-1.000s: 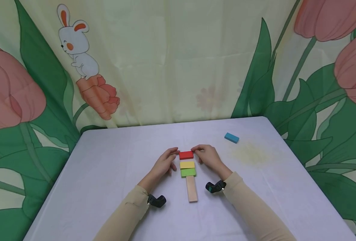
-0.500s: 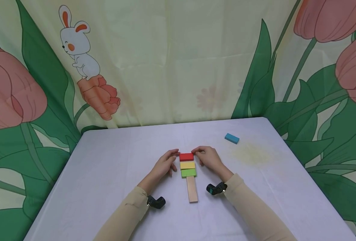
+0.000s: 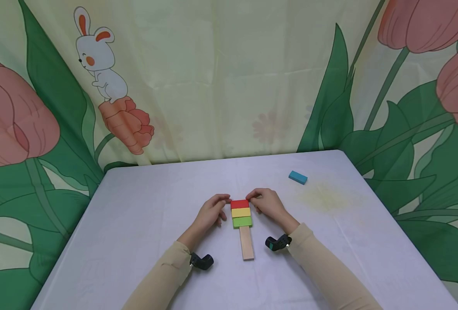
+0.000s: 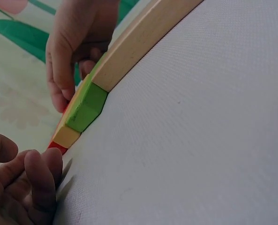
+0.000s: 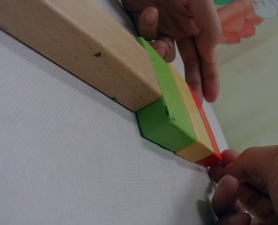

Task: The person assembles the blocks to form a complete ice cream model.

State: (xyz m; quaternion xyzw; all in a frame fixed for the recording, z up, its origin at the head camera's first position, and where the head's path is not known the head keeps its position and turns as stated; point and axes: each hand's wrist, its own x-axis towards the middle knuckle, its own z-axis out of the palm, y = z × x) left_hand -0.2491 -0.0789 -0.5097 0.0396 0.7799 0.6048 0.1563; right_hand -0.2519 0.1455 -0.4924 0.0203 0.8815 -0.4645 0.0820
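A flat red block (image 3: 239,204) lies at the far end of a row, flush against a yellow block (image 3: 241,212). A green block (image 3: 242,222) follows on the near side, and a long plain wooden block (image 3: 246,243) runs from its middle toward me. My left hand (image 3: 211,211) holds the red block's left end at the fingertips. On the opposite end, my right hand (image 3: 267,203) grips the same block between thumb and forefinger. In the right wrist view, those right fingertips (image 5: 229,157) sit right at the red corner. All the blocks lie flat on the white cloth.
A blue block (image 3: 298,177) lies by itself toward the back right of the table (image 3: 155,185). A printed curtain (image 3: 229,77) hangs behind the table's back edge. Each wrist carries a small black camera, such as the right one (image 3: 277,242).
Both hands have drawn the red block toward me, closing the gap between it and the yellow block. The other blocks have stayed in place.
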